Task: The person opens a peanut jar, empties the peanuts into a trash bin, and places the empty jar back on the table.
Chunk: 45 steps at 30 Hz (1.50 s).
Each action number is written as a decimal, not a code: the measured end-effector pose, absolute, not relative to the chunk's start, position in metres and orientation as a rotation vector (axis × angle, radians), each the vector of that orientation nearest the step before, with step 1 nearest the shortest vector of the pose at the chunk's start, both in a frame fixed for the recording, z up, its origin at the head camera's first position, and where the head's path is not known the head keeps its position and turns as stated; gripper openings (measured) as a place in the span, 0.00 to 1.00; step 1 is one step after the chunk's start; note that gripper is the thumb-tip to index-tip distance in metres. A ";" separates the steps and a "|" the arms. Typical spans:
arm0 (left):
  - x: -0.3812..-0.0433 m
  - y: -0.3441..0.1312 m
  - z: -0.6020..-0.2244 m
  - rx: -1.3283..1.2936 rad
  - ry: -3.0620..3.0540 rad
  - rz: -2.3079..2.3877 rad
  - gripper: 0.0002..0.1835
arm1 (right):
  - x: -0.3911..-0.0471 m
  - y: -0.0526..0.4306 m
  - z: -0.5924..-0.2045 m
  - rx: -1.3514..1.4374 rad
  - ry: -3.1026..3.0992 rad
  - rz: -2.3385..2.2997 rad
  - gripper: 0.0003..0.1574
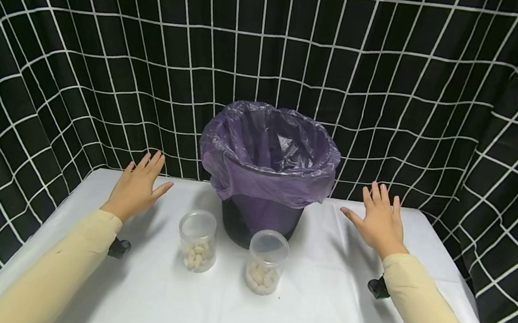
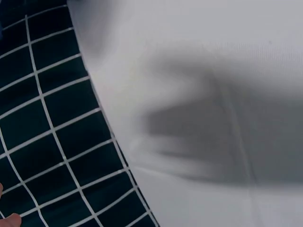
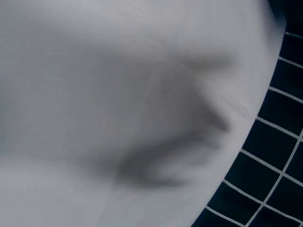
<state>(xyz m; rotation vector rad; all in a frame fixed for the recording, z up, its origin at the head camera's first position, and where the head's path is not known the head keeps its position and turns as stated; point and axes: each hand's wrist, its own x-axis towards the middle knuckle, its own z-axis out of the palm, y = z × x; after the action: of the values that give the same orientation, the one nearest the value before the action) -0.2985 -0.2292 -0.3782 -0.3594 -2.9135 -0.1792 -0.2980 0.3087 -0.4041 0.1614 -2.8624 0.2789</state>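
The left hand [image 1: 139, 186] and right hand [image 1: 381, 222] were spread, well apart from the jars [image 1: 198, 230]. Handling either well likely called for a gentle, upright hold.

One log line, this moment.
left hand: spread, empty | right hand: spread, empty | left jar, right jar: part-filled | bin: purple-lined
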 end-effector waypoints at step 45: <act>-0.273 -0.201 -0.371 -0.517 -2.844 -0.291 0.43 | -0.252 0.279 -0.415 0.358 -2.884 0.458 0.58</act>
<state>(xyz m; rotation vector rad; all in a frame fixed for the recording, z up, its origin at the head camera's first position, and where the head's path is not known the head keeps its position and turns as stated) -0.2732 -0.2011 -0.3706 -0.5173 -2.8439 -0.2910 -0.2522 0.2786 -0.4152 0.3576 -2.8843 0.4575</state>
